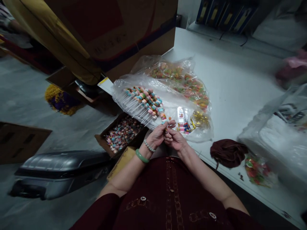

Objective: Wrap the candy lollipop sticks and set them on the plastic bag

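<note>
My left hand (157, 134) and my right hand (176, 138) meet at the table's front edge, fingers pinched together. A candy skewer (163, 117) with pink, orange and blue pieces rises from between them; its lower end is hidden by my fingers. Just beyond lies a pile of similar candy skewers (146, 100), white sticks pointing toward the front left, on a clear plastic bag (168, 92). Right of my hands are gold twist ties (200, 119), small blue and red pieces (186, 126) and a white label packet (180, 113).
Bags of orange and green candies (189, 83) lie behind. A carton of wrapped candies (123, 132) stands low at left, near a grey suitcase (62, 169). A large cardboard box (134, 32) rises at the back. A dark red pouch (229, 152) sits at right on the white table (235, 83).
</note>
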A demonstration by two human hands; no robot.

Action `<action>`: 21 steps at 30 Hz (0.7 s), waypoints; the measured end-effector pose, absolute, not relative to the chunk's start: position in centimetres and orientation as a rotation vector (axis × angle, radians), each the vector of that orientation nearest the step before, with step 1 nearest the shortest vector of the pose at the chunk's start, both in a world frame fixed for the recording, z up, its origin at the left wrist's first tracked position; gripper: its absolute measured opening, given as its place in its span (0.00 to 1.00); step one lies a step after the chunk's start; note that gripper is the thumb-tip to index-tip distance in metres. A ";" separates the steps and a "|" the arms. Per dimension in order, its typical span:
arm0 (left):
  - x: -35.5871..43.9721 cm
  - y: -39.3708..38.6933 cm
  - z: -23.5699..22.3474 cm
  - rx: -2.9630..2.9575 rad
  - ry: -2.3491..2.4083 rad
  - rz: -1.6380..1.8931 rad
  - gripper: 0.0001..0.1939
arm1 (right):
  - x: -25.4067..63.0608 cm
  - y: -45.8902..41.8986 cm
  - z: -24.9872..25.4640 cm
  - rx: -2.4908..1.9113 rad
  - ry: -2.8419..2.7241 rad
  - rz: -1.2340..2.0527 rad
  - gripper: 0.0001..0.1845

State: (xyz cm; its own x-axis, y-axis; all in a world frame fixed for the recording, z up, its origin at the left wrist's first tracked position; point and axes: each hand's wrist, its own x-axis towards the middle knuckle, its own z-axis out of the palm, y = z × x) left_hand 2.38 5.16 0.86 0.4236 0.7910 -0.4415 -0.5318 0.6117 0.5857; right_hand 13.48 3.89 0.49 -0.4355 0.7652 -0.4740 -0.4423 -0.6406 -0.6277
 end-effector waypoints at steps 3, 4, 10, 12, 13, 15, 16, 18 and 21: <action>2.2 5.3 0.4 0.344 0.778 0.843 0.15 | 13.5 2.7 0.6 -1.268 -0.929 1.778 0.15; 2.4 5.4 0.3 0.312 0.797 0.875 0.14 | 13.5 2.3 0.7 -1.385 -1.120 1.529 0.13; 4.8 5.8 1.3 0.098 0.857 1.057 0.05 | 12.9 1.6 1.4 -1.549 -1.858 0.356 0.11; 5.1 5.5 1.6 0.036 0.823 1.003 0.07 | 12.9 2.1 1.1 -1.589 -1.772 0.449 0.11; 5.1 5.3 1.6 0.017 0.807 0.983 0.08 | 13.1 2.5 0.8 -1.577 -1.668 0.604 0.10; 4.4 4.8 1.5 0.036 0.773 0.956 0.06 | 13.6 2.9 0.1 -1.486 -1.406 0.980 0.07; 3.9 4.5 1.3 0.082 0.760 0.929 0.06 | 13.9 3.0 -0.2 -1.426 -1.292 1.156 0.06; 2.6 3.9 0.9 0.242 0.752 0.853 0.08 | 14.6 2.9 -0.7 -1.344 -1.136 1.471 0.08; 1.0 3.3 0.4 0.536 0.826 0.816 0.06 | 15.3 2.2 -0.8 -1.377 -1.031 1.604 0.11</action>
State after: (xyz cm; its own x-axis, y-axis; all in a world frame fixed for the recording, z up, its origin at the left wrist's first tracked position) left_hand 1.00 3.31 0.39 0.4134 0.8036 -0.4282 -0.4184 0.5853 0.6945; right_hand 15.32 2.15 -0.77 -0.1199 0.9215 -0.3693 -0.0470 -0.3768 -0.9251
